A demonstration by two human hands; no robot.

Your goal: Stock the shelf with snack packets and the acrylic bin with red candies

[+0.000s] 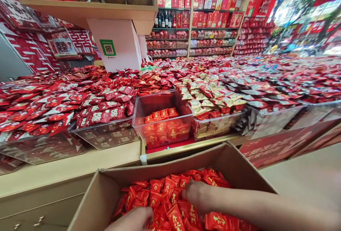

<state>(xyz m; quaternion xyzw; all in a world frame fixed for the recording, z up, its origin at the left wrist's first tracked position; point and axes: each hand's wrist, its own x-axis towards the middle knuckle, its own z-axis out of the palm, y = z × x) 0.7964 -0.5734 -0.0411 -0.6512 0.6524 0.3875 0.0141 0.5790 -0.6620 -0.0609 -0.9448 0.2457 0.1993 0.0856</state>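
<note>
Low in front of me, a cardboard box (117, 174) is filled with small red wrapped sweets (169, 186) printed with gold characters. Into the pile reaches my right hand (197, 193), coming from the right edge with its fingers down among the packets. My left hand (135, 218) is at the bottom, near the box's left part, touching the packets and slightly blurred. The fingertips of both hands are hidden, so what they grip does not show. Just beyond the box stands a clear plastic bin (160, 133), partly filled with similar red packets.
Clear bins heaped with wrapped sweets line the counter, among them maroon packets (102, 112) and gold-and-white packets (207, 98). A white panel with a QR code (108, 49) stands behind. Shelves (189, 21) hold red boxes and bottles. Drawers (39, 206) are at lower left.
</note>
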